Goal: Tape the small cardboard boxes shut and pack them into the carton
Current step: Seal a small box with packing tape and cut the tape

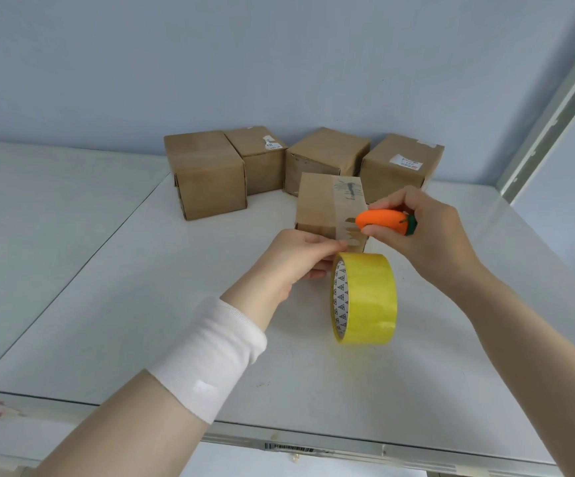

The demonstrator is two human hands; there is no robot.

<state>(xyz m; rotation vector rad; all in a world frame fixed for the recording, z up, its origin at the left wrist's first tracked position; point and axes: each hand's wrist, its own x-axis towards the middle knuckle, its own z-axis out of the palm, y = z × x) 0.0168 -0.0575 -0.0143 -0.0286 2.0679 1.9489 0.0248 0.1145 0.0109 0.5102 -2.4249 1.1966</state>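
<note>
- Table [141, 321] (white, with a pale frame along its near edge): a barcode label [289, 456] is stuck on that frame, right of centre.
- Left forearm: it enters from the near left and wears a white wristband [210, 359].
- Tape roll [365, 299]: yellow, standing on its edge on the table at centre, printed core facing left. It stands just on the near side of the nearest box.
- Left hand [296, 263]: fingers curled, with thumb and fingertips pinching the tape strip low on the near face of the box, just above the roll.
- Right hand [423, 232]: fingers curled round an orange, carrot-shaped cutter [380, 220] with a green end. The cutter's orange tip points left and meets the tape strip at the box's near top edge (no blade can be made out).
- Nearest box [317, 204]: small, brown cardboard, closed, resting on the table between the two hands and the far row. The tape strip [346, 201], clear and wrinkled, runs over the right part of its top and down its near face.
- Four more boxes (same brown cardboard, all closed) stand along the far edge of the table. From left to right: one standing farthest forward [206, 173], one touching it from behind with a white label [258, 156], one behind the nearest box [324, 156], and one at the far right with a white label [399, 163].
- Wall [279, 63]: plain pale blue, directly behind the row.
</note>
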